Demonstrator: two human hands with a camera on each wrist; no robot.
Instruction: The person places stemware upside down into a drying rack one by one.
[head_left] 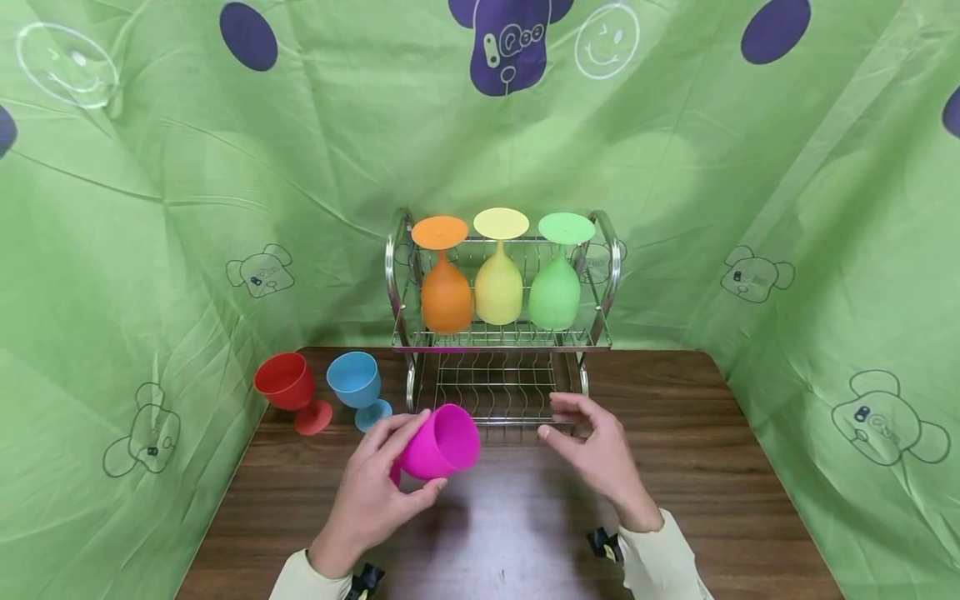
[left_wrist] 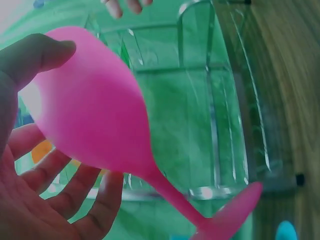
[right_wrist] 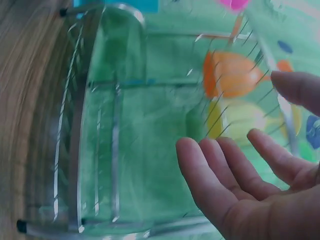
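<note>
A pink goblet (head_left: 442, 442) is gripped round its bowl by my left hand (head_left: 378, 487), tilted with its mouth to the right. In the left wrist view the thumb presses one side of the pink goblet (left_wrist: 100, 100) and the fingers support the other; its stem and foot stick out free. My right hand (head_left: 596, 446) holds nothing, its fingers loosely bent in front of the metal dish rack (head_left: 498, 421). An orange goblet (head_left: 446, 296), a yellow goblet (head_left: 498, 287) and a green goblet (head_left: 555, 292) stand upside down on the rack's upper tier.
A red goblet (head_left: 285, 382) and a blue goblet (head_left: 355, 379) stand upright on the wooden table (head_left: 720, 500), left of the rack. Green printed cloth (head_left: 337, 150) hangs behind the table and at both sides. The rack's lower tier holds no goblets.
</note>
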